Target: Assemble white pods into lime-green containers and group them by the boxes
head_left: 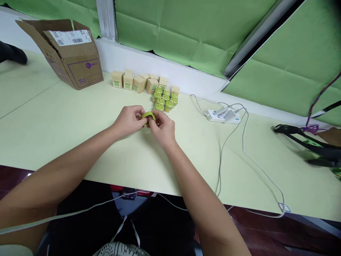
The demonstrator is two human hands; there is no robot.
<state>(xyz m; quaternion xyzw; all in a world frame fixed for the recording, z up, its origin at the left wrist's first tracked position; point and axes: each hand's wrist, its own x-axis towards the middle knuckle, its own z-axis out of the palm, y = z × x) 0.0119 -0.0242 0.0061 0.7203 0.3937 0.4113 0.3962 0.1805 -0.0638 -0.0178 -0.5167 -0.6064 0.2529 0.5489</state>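
Both my hands meet over the middle of the pale green table (53, 121), pinching one small green curved piece (148, 115) between them. My left hand (129, 120) grips its left end with closed fingers. My right hand (163, 128) grips the right end, fingers curled. Just beyond my hands lies a cluster of several small green items (165, 99). Behind those stands a row of several small tan boxes (138, 82) with green labels.
An open brown cardboard box (69, 53) lies tilted at the back left. A white power strip (223, 115) with plugs and trailing white cables (247, 156) sits to the right. Black straps (311, 145) lie at the far right. Green cloth covers the wall behind.
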